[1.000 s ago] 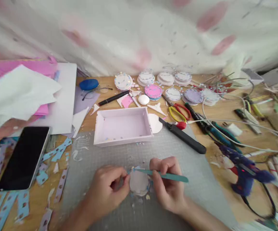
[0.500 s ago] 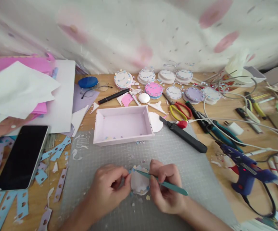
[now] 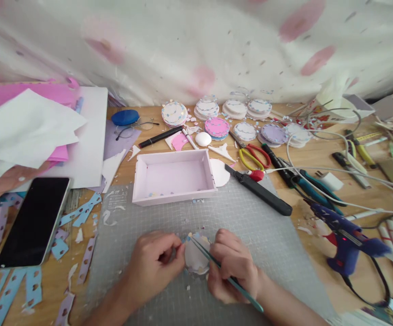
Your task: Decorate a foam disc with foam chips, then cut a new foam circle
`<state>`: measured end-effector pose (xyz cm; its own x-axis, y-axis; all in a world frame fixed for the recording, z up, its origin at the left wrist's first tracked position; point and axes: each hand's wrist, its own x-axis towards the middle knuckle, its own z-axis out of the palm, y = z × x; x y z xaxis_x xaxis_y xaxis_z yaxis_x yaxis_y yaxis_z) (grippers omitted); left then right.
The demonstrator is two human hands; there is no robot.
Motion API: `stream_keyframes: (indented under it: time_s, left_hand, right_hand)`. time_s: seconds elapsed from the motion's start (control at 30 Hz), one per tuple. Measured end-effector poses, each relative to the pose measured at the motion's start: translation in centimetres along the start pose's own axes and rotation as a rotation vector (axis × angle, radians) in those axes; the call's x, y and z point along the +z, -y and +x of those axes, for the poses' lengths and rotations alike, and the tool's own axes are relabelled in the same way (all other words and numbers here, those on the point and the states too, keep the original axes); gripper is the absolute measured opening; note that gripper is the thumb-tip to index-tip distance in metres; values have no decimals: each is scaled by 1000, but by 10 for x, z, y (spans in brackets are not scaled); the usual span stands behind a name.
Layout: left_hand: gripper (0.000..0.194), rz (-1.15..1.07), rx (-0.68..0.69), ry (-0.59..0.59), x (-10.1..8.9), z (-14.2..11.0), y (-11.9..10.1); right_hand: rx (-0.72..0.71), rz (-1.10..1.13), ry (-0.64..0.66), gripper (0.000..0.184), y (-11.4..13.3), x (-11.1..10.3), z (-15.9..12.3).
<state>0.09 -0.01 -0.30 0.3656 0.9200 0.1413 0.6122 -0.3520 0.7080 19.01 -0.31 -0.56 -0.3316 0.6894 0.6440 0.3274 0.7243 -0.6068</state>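
Observation:
A white foam disc (image 3: 197,258) with small blue and cream pieces round its rim lies on the grey cutting mat (image 3: 155,217). My left hand (image 3: 157,258) is closed in a pinch at the disc's left edge. My right hand (image 3: 233,267) is closed round teal tweezers (image 3: 213,260). The tweezers' tips touch the disc's upper rim, by the cream and blue bits. Just beyond my hands stands a pale pink open box (image 3: 174,174), with a few small bits inside it.
Several decorated discs (image 3: 207,107) line the back. A black craft knife (image 3: 264,192), scissors (image 3: 256,156), pliers (image 3: 318,190) and a blue glue gun (image 3: 349,240) with cables lie right. At left are a phone (image 3: 33,222), punched strips (image 3: 9,294) and foam sheets (image 3: 30,129).
My right hand has turned, so the tweezers now slant more steeply, their back end lower. The tips stay near the disc's upper rim. My left hand has hardly moved.

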Motion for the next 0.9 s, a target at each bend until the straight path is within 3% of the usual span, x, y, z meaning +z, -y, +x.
stream_keyframes:
  time_s: [0.13, 0.53, 0.9]
  left_hand:
    - [25, 6, 13, -6, 1, 0, 0]
    - [25, -2, -8, -8, -1, 0, -2]
    - [24, 42, 49, -13, 0, 1, 0]
  right_hand:
    - [-14, -9, 62, 31, -1, 1, -1]
    - [-69, 20, 37, 31, -3, 2, -4]
    - [-11, 63, 101, 34, -3, -6, 0]
